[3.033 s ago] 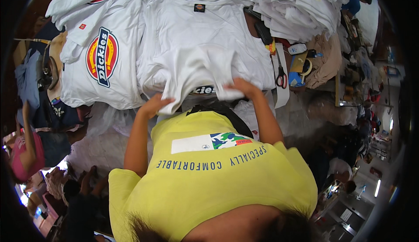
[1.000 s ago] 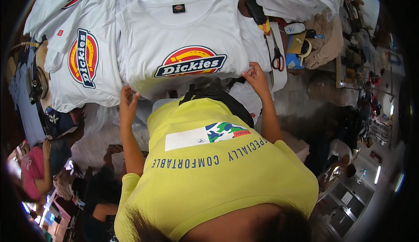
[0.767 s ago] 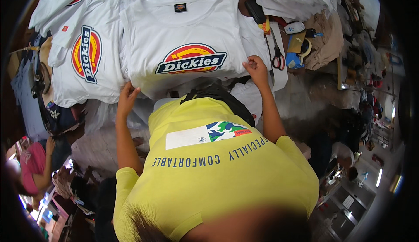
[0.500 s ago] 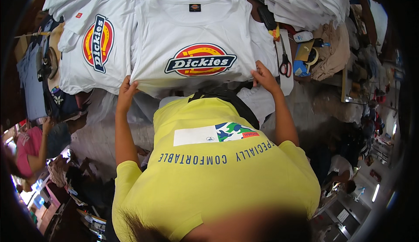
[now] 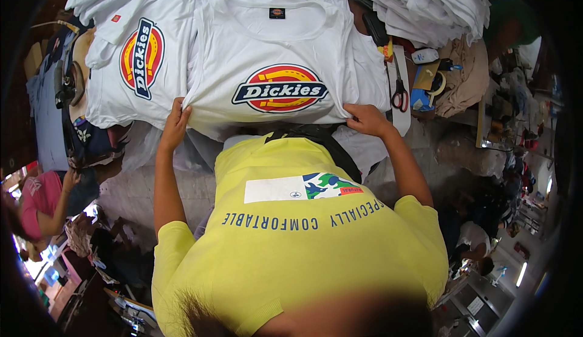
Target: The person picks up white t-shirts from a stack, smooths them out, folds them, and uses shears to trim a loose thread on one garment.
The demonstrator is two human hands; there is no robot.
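Note:
A white sleeveless shirt (image 5: 267, 48) lies spread out in front of me, with a red, yellow and dark blue print on its front and a small black label at the neck. My left hand (image 5: 174, 124) pinches its lower left corner between thumb and fingers. At the lower right corner, my right hand (image 5: 368, 120) is closed on the cloth. Between the two hands the near edge hangs a little over the table's front. Beneath and behind it are more white shirts of the same kind.
Another printed white shirt (image 5: 112, 63) lies to the left. A heap of white garments (image 5: 428, 6) rises at the far right. Red-and-black scissors (image 5: 399, 96), a tape roll (image 5: 437, 84) and brown cloth (image 5: 461, 75) lie at the right. A person in pink (image 5: 41, 203) is at the lower left.
My right hand has come nearer and slightly inward, pulling the shirt's right corner with it. My left hand keeps its hold on the left corner. Something green has appeared at the upper right.

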